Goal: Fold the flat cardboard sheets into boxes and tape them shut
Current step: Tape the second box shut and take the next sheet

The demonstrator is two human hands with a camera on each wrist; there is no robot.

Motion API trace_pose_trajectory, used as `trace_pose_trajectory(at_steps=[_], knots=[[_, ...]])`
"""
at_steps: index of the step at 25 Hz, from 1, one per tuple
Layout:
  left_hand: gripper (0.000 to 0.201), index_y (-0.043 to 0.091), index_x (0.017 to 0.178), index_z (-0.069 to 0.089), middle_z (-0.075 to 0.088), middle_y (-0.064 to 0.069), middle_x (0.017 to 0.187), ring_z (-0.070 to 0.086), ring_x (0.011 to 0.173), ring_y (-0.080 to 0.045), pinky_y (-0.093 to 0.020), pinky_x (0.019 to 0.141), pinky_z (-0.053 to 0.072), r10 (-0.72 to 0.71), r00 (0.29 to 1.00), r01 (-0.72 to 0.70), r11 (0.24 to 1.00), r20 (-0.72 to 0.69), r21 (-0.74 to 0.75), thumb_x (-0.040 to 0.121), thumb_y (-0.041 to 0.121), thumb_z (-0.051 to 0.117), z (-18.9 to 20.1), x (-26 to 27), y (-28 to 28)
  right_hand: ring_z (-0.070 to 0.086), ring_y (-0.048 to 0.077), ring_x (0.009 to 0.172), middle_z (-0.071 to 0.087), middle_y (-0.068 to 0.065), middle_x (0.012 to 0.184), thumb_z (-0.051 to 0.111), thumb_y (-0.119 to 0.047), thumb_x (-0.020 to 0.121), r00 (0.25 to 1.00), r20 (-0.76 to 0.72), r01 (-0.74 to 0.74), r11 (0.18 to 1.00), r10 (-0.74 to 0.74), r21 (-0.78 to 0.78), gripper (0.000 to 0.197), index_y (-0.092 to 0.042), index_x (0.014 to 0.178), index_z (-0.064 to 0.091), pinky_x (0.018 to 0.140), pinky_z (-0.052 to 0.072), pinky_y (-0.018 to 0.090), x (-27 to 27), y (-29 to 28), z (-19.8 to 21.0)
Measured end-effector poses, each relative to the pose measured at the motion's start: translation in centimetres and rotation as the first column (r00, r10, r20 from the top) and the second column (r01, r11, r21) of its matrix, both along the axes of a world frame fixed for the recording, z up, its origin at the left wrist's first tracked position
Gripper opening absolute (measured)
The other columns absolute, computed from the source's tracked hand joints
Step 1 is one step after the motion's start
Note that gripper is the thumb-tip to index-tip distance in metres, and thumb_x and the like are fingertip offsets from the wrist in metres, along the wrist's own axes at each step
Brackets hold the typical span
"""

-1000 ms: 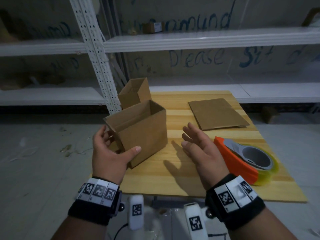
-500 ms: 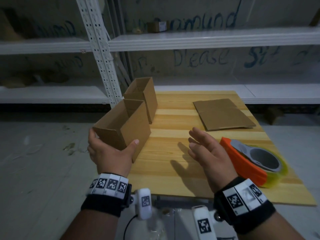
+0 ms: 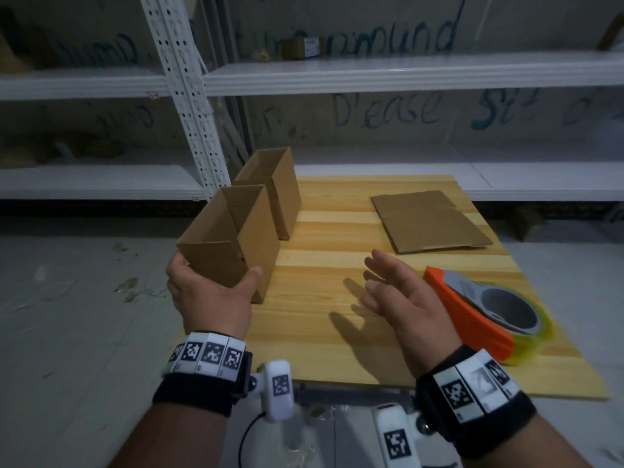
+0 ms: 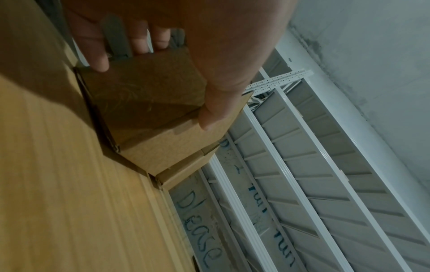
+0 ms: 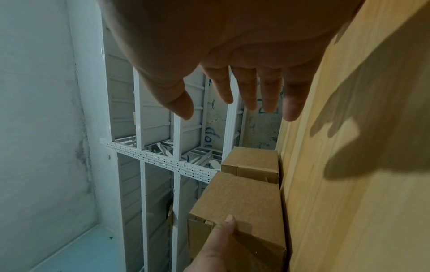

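Note:
My left hand [image 3: 211, 288] grips the near end of an open-topped cardboard box [image 3: 233, 239] at the wooden table's [image 3: 337, 332] left edge, thumb on its right face, fingers round the left side. The left wrist view shows the same box [image 4: 144, 110] with the thumb [image 4: 209, 117] across it. A second open box [image 3: 270, 187] stands just behind it. Flat cardboard sheets [image 3: 429, 221] lie at the far right of the table. My right hand [image 3: 398, 295] hovers open above the table's middle, holding nothing; its fingers [image 5: 267, 103] are spread. An orange tape dispenser [image 3: 479, 315] lies to its right.
White metal shelving [image 3: 371, 69] runs behind the table, with an upright post [image 3: 182, 96] close to the boxes. A small box [image 3: 300, 47] sits on the upper shelf. Grey floor [image 3: 67, 315] lies to the left of the table.
My left hand has carried the box leftward to the table's left edge, in front of the second box, and turned it. The right hand stays open over the table.

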State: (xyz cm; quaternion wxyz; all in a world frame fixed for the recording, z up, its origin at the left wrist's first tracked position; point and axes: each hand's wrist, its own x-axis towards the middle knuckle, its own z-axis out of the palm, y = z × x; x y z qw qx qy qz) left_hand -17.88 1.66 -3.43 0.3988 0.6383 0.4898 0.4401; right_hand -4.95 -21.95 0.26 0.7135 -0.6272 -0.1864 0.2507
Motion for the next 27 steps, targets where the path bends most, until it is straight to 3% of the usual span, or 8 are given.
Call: trace_pose_trajectory(at_steps=[2, 5, 7, 13, 17, 21, 27], knots=[[0.115, 0.034, 0.152, 0.029, 0.049, -0.005, 0.155, 0.057, 0.139, -0.034, -0.061, 0.111, 0.053, -0.004, 1.000, 0.004, 1.000, -0.009, 0.004, 0.064, 0.040, 0.103, 0.1, 0.4, -0.2, 0.060, 0.010, 0.138, 0.064, -0.011, 0.149, 0.078, -0.032, 0.088, 1.000, 0.000, -0.002, 1.000, 0.002, 0.001, 0.069, -0.030, 0.154, 0.056, 0.117, 0.051, 0.048, 0.2, -0.3, -0.1], [0.116, 0.034, 0.153, 0.028, 0.048, -0.005, 0.156, 0.055, 0.140, -0.035, -0.062, 0.112, 0.052, -0.013, 1.000, 0.013, 1.000, -0.017, -0.004, 0.065, 0.041, 0.102, 0.3, 0.8, -0.4, 0.063, 0.013, 0.136, 0.065, -0.011, 0.148, 0.074, -0.022, 0.098, 1.000, -0.008, 0.019, 1.000, -0.019, -0.010, 0.058, -0.031, 0.153, 0.057, 0.116, 0.052, 0.050, 0.8, -0.4, -0.2], [0.119, 0.032, 0.156, 0.028, 0.047, -0.007, 0.157, 0.054, 0.142, -0.035, -0.063, 0.114, 0.050, -0.022, 1.000, 0.022, 1.000, -0.022, -0.013, 0.064, 0.043, 0.103, 0.3, 0.8, -0.4, 0.066, 0.010, 0.132, 0.068, -0.012, 0.144, 0.073, -0.019, 0.096, 0.999, -0.021, 0.047, 0.999, -0.047, -0.001, 0.057, -0.032, 0.150, 0.060, 0.114, 0.054, 0.050, 1.3, -0.5, -0.5], [0.129, 0.042, 0.151, 0.027, 0.047, -0.003, 0.157, 0.056, 0.141, -0.031, -0.059, 0.115, 0.051, -0.061, 0.996, 0.063, 0.998, 0.065, -0.019, 0.045, 0.063, 0.096, 0.8, 0.3, -0.2, 0.068, 0.009, 0.129, 0.071, -0.009, 0.140, 0.074, -0.016, 0.098, 0.996, -0.048, 0.076, 0.997, -0.075, 0.023, 0.053, -0.031, 0.148, 0.062, 0.113, 0.055, 0.050, 2.0, -0.4, -0.9], [0.124, 0.037, 0.157, 0.027, 0.046, -0.004, 0.159, 0.052, 0.145, -0.026, -0.055, 0.119, 0.049, -0.067, 0.994, 0.068, 0.998, 0.087, -0.010, 0.059, 0.044, 0.103, 1.1, -0.1, -0.3, 0.071, 0.006, 0.123, 0.072, -0.011, 0.138, 0.076, -0.019, 0.096, 0.996, -0.051, 0.081, 0.996, -0.080, 0.033, 0.053, -0.032, 0.147, 0.063, 0.112, 0.056, 0.049, 2.1, -0.5, -0.9], [0.126, 0.030, 0.164, 0.023, 0.042, -0.007, 0.164, 0.044, 0.150, -0.026, -0.052, 0.121, 0.044, -0.045, 0.996, 0.044, 0.999, 0.076, 0.013, 0.067, 0.036, 0.102, 1.8, -0.7, -0.2, 0.072, 0.003, 0.120, 0.072, -0.009, 0.139, 0.075, -0.017, 0.097, 0.995, -0.049, 0.085, 0.996, -0.083, 0.042, 0.054, -0.030, 0.149, 0.062, 0.112, 0.056, 0.049, 2.1, -0.6, -0.9], [0.120, 0.023, 0.167, 0.024, 0.042, -0.008, 0.164, 0.045, 0.149, -0.023, -0.035, 0.110, 0.042, -0.082, 0.983, 0.086, 0.996, 0.167, -0.015, 0.073, 0.031, 0.100, 2.8, -1.4, -1.0, 0.070, 0.010, 0.125, 0.070, -0.008, 0.140, 0.070, -0.013, 0.100, 0.995, -0.056, 0.086, 0.995, -0.083, 0.057, 0.052, -0.028, 0.149, 0.060, 0.112, 0.056, 0.047, 1.6, -1.1, -0.1]])
